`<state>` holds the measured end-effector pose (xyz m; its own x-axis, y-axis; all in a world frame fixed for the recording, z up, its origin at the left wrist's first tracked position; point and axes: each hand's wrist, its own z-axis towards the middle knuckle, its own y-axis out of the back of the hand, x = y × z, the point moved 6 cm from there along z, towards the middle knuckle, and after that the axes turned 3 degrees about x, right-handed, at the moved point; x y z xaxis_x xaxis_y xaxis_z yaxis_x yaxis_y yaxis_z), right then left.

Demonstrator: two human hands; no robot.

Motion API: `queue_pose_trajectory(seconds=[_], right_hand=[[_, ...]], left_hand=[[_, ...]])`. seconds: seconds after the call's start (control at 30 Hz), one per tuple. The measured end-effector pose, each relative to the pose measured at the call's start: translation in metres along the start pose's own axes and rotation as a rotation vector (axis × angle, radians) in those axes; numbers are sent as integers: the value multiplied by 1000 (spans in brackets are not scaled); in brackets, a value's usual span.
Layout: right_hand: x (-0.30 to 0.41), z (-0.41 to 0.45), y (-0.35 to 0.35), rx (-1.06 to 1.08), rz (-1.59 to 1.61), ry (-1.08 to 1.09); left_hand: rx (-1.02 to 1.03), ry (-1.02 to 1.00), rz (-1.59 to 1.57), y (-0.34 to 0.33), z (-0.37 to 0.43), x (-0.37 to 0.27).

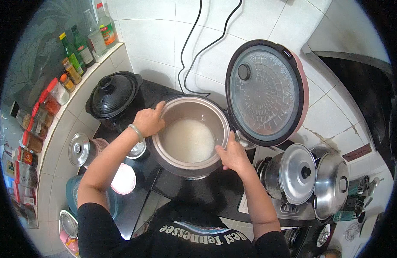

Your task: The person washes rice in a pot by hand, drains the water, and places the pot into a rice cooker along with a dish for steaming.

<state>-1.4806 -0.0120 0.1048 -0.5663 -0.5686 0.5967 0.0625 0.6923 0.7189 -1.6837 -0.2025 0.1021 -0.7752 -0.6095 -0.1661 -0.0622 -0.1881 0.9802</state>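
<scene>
Both my hands grip the rim of the inner pot (162, 151) of a rice cooker. My left hand (150, 121) holds its left side, and my right hand (233, 152) holds its right side. White rice in cloudy water (190, 140) covers the bottom of the pot. The pot sits in or just above the cooker's body (192, 172); I cannot tell whether it is fully seated. Behind my right hand the cooker's lid (266, 93) stands raised, with droplets on its clear inner plate.
A black lidded clay pot (113, 93) stands at the back left. Metal lidded pots (298, 174) are on the stove at the right. Bottles and jars (56, 92) line the left ledge. A white bowl (123, 179) lies near my left forearm. Black cords (182, 54) hang down the tiled wall.
</scene>
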Motion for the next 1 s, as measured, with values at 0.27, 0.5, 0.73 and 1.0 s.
queue_pose_trajectory(seconds=[0.27, 0.5, 0.73, 1.0], right_hand=[[-25, -74, 32, 170, 446, 250], [-67, -104, 26, 178, 593, 249], [-79, -120, 14, 165, 501, 247], [-115, -161, 5, 125, 491, 141]], left_hand=[[-398, 362, -362, 31, -69, 0], [-340, 522, -669, -33, -87, -31], [-356, 392, -629, -32, -46, -4], [-827, -188, -334, 116, 34, -102]])
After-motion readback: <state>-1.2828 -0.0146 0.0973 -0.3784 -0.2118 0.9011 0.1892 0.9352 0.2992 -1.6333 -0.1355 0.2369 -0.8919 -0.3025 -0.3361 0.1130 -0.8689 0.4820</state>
